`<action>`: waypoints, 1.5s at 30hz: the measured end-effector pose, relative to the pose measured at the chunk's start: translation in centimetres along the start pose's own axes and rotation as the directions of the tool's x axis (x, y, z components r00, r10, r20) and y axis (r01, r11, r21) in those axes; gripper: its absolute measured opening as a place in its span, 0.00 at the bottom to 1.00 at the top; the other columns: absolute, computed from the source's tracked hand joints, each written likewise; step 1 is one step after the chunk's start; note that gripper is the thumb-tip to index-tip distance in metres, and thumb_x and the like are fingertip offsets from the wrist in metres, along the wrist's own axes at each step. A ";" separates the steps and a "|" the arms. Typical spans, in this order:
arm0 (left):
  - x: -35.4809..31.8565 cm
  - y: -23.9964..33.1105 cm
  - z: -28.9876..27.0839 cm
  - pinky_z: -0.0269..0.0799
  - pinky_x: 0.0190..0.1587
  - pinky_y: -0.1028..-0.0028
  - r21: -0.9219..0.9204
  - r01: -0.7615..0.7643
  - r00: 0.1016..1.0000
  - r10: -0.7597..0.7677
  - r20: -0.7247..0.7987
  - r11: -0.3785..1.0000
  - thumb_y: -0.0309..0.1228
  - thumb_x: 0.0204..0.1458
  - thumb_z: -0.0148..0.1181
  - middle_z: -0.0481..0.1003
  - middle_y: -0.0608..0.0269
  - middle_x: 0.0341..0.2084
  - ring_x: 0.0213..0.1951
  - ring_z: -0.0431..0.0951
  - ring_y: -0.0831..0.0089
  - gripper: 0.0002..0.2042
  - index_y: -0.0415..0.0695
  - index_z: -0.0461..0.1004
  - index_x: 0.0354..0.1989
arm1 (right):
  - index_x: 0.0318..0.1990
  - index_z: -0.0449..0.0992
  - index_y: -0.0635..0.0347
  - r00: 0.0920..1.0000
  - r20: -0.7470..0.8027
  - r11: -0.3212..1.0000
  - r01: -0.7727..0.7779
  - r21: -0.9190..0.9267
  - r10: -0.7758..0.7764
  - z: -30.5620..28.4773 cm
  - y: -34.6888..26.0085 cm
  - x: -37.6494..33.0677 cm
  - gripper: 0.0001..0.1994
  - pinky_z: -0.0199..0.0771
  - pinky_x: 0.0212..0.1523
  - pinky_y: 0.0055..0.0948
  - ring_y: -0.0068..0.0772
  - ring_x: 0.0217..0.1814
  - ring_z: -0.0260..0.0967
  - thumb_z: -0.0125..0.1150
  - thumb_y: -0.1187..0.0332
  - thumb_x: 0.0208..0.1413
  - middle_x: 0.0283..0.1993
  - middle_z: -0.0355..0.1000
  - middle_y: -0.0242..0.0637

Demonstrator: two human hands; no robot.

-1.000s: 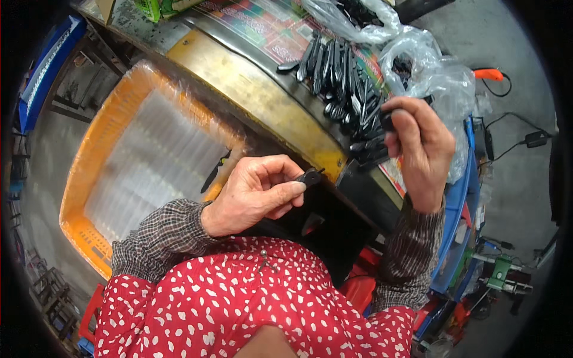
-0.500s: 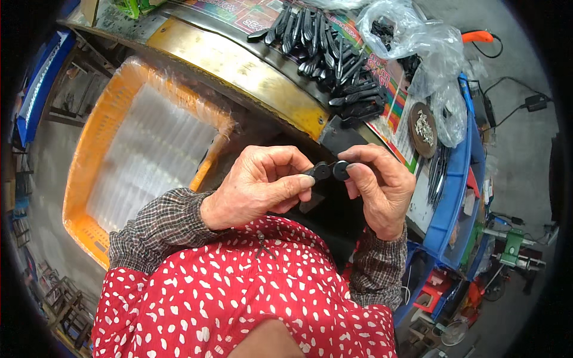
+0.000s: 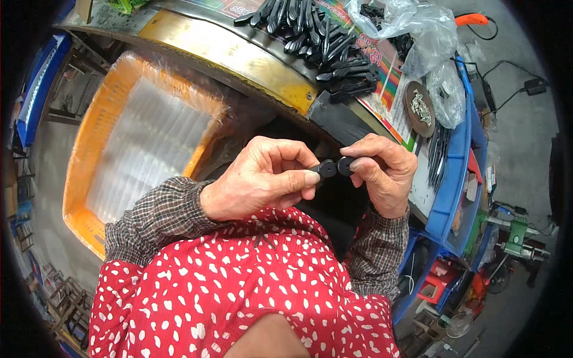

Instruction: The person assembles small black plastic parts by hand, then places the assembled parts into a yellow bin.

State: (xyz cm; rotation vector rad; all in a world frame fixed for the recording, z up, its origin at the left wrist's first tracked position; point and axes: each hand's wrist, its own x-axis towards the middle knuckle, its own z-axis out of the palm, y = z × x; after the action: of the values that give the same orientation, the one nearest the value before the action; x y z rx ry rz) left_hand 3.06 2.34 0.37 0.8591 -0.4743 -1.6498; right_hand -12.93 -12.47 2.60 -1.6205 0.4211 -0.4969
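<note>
Left hand (image 3: pixel 262 182) and right hand (image 3: pixel 382 173) each pinched shut on a small black part (image 3: pixel 327 169); round ends apparently touching, to be kept aligned, pressed squarely

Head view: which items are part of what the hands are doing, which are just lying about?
In hand:
- left hand pinching a small black part
- right hand pinching a second black part
- pile of black parts on the bench

Lying about:
- orange crate
- clear plastic bags
- round dish of small metal bits
- blue bins
</note>
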 end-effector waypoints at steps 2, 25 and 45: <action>0.0 -0.2 0.1 0.60 0.19 0.85 0.018 0.001 1.000 -0.001 -0.004 1.000 0.26 0.56 0.55 0.74 0.64 0.23 0.19 0.67 0.86 0.05 0.36 0.72 0.36 | 0.34 0.78 0.70 1.000 0.019 0.997 0.016 -0.070 -0.014 -0.3 0.0 -0.2 0.09 0.57 0.17 0.14 0.15 0.19 0.62 0.65 0.71 0.49 0.26 0.71 0.35; -0.4 -1.4 0.2 0.63 0.20 0.82 0.642 -0.209 0.956 0.292 -0.024 0.738 0.24 0.51 0.59 0.75 0.64 0.22 0.19 0.70 0.84 0.05 0.36 0.74 0.35 | 0.39 0.76 0.70 0.997 -0.059 0.999 -0.048 0.019 0.049 0.8 1.9 -2.7 0.13 0.64 0.21 0.13 0.15 0.23 0.67 0.66 0.70 0.48 0.30 0.72 0.37; 0.0 -2.8 -0.5 0.61 0.20 0.85 0.424 -0.144 0.985 0.171 -0.025 0.894 0.27 0.55 0.56 0.74 0.68 0.22 0.20 0.67 0.89 0.06 0.36 0.72 0.37 | 0.36 0.76 0.69 0.981 -0.165 0.992 -0.088 0.087 0.102 2.7 3.2 -3.5 0.08 0.62 0.19 0.12 0.14 0.21 0.66 0.62 0.71 0.53 0.27 0.72 0.33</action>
State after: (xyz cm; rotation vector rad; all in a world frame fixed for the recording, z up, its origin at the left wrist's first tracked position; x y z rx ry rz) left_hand 1.54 3.13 -1.92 1.1528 -0.8561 -1.3857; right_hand -14.33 -8.63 -1.02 -1.4794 0.5963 -0.5741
